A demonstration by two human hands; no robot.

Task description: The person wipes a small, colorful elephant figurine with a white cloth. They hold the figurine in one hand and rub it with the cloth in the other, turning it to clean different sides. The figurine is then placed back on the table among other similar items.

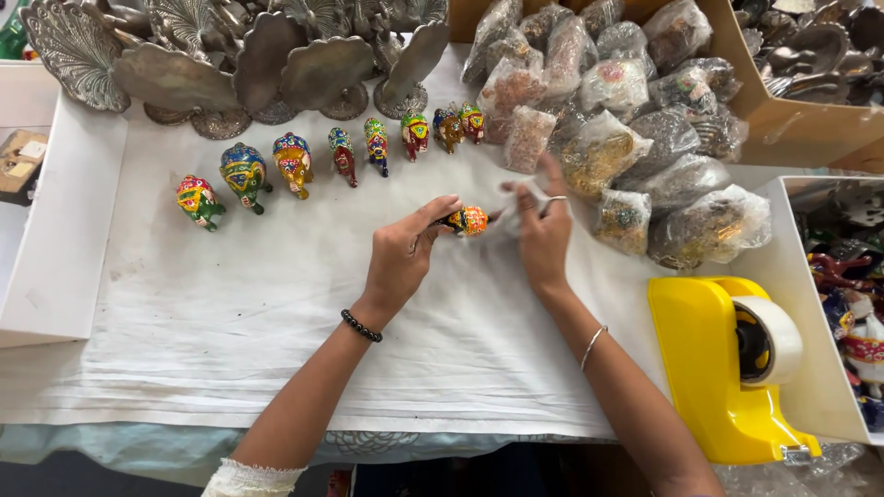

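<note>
White cloth (pixel 230 304) covers the table, and near its middle the left hand (pixel 402 258) pinches a small orange painted elephant figurine (pixel 471 220) between thumb and fingertips. The right hand (pixel 543 235) is closed on a clear plastic wrapper (pixel 512 204) that touches the figurine's right end (the wrapper is thin and hard to make out). Farther away, a row of painted elephant figurines (pixel 295 164) runs from left to right, large to small. Behind them stand silver metal peacock ornaments (pixel 239 64). To the right lies a heap of clear bagged items (pixel 626 120), and nearer, a yellow tape dispenser (pixel 718 368)
</note>
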